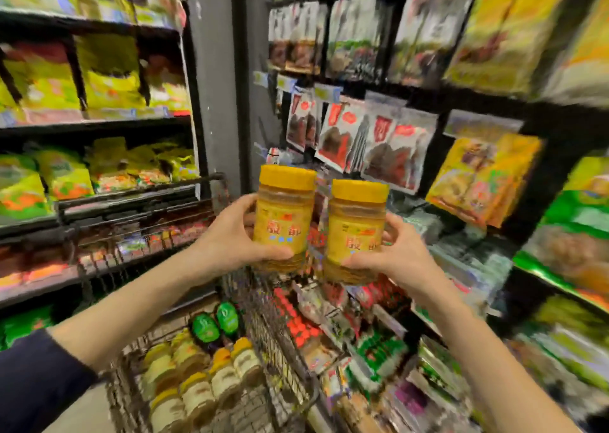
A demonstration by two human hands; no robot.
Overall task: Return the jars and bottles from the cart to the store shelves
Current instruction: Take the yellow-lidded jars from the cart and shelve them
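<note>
Now, your left hand (pixel 237 235): wrapped around a yellow-lidded jar (pixel 284 217), thumb across the lower label, fingers behind; the jar is upright and raised above the cart.
Your right hand (pixel 400 254): closed around a second jar (pixel 357 231) of the same kind, thumb under the label, fingers curled behind its right side.
Two jars: side by side, near each other but apart, the left one a little higher.
Cart (pixel 290 360): wire basket below your forearms, with rows of yellow-lidded jars in the cart (pixel 197 386) and two green-capped bottles (pixel 216 325) at their far end.
Shelves (pixel 99 126): packed with blurred bags to your left; hanging packets (pixel 362 142) and more bags fill the right-hand rack.
Sleeve (pixel 36 383): dark, on your left arm.
</note>
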